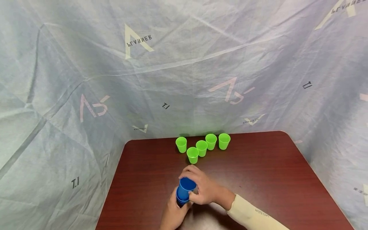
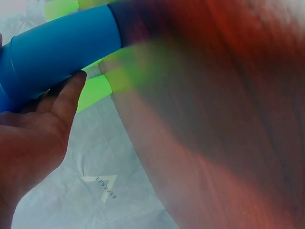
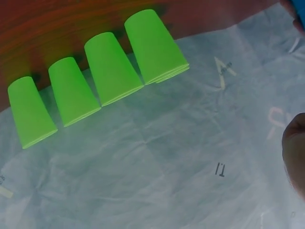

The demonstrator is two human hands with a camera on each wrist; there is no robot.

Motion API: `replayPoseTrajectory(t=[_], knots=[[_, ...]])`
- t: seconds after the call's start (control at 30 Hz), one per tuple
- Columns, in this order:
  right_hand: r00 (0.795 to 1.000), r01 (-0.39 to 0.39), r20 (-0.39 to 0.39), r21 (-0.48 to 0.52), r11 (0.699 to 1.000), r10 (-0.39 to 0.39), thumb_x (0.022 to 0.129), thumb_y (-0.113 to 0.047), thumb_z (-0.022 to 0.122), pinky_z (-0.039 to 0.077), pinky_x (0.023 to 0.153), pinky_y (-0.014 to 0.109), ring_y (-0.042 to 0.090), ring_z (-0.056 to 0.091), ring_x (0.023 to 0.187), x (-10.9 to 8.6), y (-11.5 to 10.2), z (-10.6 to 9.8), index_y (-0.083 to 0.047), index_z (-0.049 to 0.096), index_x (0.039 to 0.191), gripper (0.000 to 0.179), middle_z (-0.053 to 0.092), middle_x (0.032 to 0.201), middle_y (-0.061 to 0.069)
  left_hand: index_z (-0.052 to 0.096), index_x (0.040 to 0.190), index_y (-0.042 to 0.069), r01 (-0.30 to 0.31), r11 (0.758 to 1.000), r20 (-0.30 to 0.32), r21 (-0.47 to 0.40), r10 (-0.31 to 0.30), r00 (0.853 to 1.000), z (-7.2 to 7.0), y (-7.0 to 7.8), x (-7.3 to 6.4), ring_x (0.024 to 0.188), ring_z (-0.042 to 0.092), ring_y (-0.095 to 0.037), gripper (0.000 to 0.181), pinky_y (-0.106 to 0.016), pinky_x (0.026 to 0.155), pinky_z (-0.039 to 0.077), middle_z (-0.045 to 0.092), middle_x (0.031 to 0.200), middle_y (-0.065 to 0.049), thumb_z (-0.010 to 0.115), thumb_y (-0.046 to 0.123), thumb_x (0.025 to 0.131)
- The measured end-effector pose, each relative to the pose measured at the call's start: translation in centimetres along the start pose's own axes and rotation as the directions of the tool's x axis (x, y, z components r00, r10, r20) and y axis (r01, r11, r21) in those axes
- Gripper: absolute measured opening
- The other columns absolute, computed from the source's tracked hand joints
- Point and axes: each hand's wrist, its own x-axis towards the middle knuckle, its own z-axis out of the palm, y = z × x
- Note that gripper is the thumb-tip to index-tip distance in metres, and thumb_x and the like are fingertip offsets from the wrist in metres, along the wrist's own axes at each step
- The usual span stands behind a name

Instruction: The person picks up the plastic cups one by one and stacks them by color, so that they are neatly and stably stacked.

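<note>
My left hand (image 1: 173, 212) grips a stack of nested blue cups (image 1: 179, 195) from below, near the front of the table. Above it, my right hand (image 1: 204, 187) pinches the top blue cup (image 1: 188, 184) around its rim, the thumb on the near side and the fingers over the far side. This cup stands partly out of the stack, mouth up. In the left wrist view the blue cups (image 2: 66, 43) lie across the left hand's palm and fingers (image 2: 69, 98). Only a blue edge (image 3: 301, 7) and part of a hand (image 3: 295, 148) show in the right wrist view.
Several green cups stand mouth up toward the back of the dark red table (image 1: 138, 179), one of them the green cup (image 1: 193, 156) nearest the hands. Another green cup (image 1: 181, 145) stands at the left. Grey printed cloth (image 1: 172, 89) hangs behind and beside the table.
</note>
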Motion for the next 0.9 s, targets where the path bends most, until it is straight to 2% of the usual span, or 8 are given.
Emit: replayPoseTrajectory(t=[0.17,0.3,0.47,0.7,0.8,0.9], knots=[[1.0,-0.013,0.026,-0.076,0.997,0.015,0.072,-0.026,0.074,0.051,0.095,0.025,0.008,0.053,0.111,0.1,-0.3,0.8,-0.017,0.065,0.126,0.055,0.059,0.121,-0.005,0.057,0.142,0.019,-0.033,0.999,0.03,0.003,0.033,0.999,-0.5,-0.5,0.4,0.116,0.068,-0.016,0.061,-0.043,0.099,0.056,0.072,0.129,0.0,0.083,0.04,0.091],[0.997,-0.052,0.045,-0.128,0.99,0.059,0.073,-0.033,0.079,0.05,0.092,0.018,0.006,0.052,0.109,0.1,-0.6,1.4,-0.019,0.066,0.124,0.055,0.058,0.119,-0.007,0.054,0.147,0.015,-0.067,0.998,0.049,-0.009,0.067,0.997,-0.9,-0.7,0.7,0.125,0.066,-0.021,0.066,-0.045,0.105,0.054,0.07,0.136,-0.005,0.084,0.029,0.09],[0.997,-0.058,0.035,-0.199,0.978,0.066,0.075,-0.038,0.084,0.049,0.087,0.016,0.007,0.052,0.103,-0.1,-0.4,2.4,-0.018,0.067,0.123,0.055,0.059,0.114,-0.006,0.052,0.148,0.014,-0.074,0.997,0.07,-0.017,0.075,0.995,-1.4,-0.9,1.1,0.128,0.065,-0.023,0.069,-0.044,0.107,0.054,0.069,0.139,-0.006,0.085,0.024,0.088],[0.99,-0.117,0.045,-0.245,0.963,0.132,0.083,-0.047,0.083,0.052,0.085,0.018,0.008,0.052,0.103,-0.5,-0.4,2.8,-0.019,0.066,0.124,0.052,0.058,0.114,-0.006,0.045,0.156,0.01,-0.033,0.999,0.109,-0.009,0.034,0.993,-1.6,-1.4,1.1,0.134,0.061,-0.027,0.077,-0.047,0.106,0.054,0.063,0.147,-0.012,0.08,0.039,0.094],[0.983,-0.151,0.066,-0.243,0.958,0.172,0.086,-0.051,0.082,0.053,0.087,0.019,0.008,0.052,0.106,-0.5,-0.6,2.9,-0.02,0.066,0.127,0.054,0.057,0.115,-0.007,0.044,0.156,0.01,-0.016,1.0,0.103,-0.017,0.018,0.995,-1.7,-1.5,0.7,0.134,0.061,-0.028,0.079,-0.043,0.104,0.056,0.061,0.148,-0.013,0.078,0.047,0.095],[0.978,-0.171,0.079,-0.242,0.955,0.195,0.088,-0.055,0.081,0.054,0.089,0.02,0.007,0.053,0.107,-0.6,-0.7,3.0,-0.02,0.065,0.129,0.057,0.058,0.117,-0.007,0.045,0.154,0.011,0.007,1.0,0.107,-0.001,-0.007,0.994,-1.9,-1.6,0.1,0.127,0.064,-0.026,0.078,-0.035,0.093,0.058,0.064,0.143,-0.012,0.073,0.056,0.096]])
